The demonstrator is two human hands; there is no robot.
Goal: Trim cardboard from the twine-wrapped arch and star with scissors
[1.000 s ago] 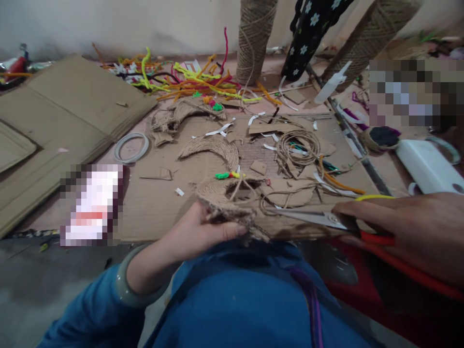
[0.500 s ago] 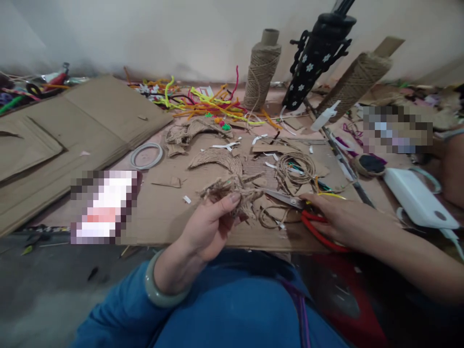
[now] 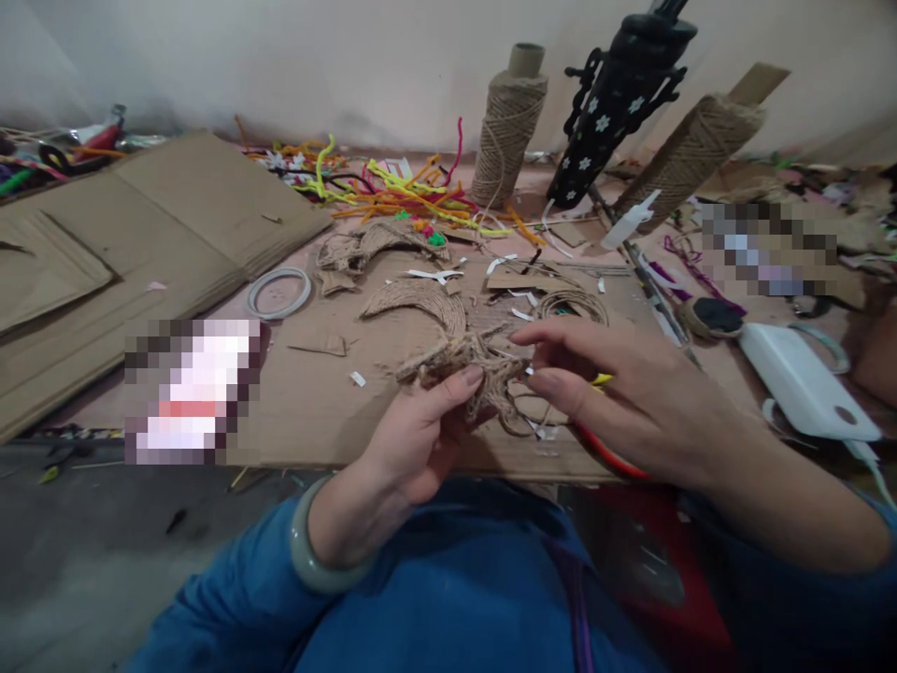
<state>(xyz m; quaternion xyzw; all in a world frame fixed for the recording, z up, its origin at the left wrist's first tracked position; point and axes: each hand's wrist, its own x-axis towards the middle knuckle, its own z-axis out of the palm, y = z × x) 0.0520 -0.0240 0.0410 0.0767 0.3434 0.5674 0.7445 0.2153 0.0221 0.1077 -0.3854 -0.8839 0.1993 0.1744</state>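
My left hand (image 3: pixel 427 421) is closed on a twine-wrapped star (image 3: pixel 499 379), its thumb pressed on the front of the frayed brown piece. My right hand (image 3: pixel 603 393) is at the star's right tip, thumb and forefinger apart on either side of it; whether they touch the tip I cannot tell. Beneath that hand lie scissors with a red handle (image 3: pixel 613 455), mostly hidden. Just beyond the star is a crescent wrapped in twine (image 3: pixel 420 301). A second twine crescent (image 3: pixel 396 238), with small coloured bits, lies farther back.
Behind stand an upright twine spool (image 3: pixel 510 131), a black flowered holder (image 3: pixel 595 121) and a leaning spool (image 3: pixel 693 154). A tape ring (image 3: pixel 278 293) and cardboard sheets (image 3: pixel 175 206) are on the left. At right are a white box with a cable (image 3: pixel 805 379) and a small squeeze bottle (image 3: pixel 631 221).
My right hand has let go of the scissors, which now lie on the table under it, and has moved left to the star. The left hand still grips the star.
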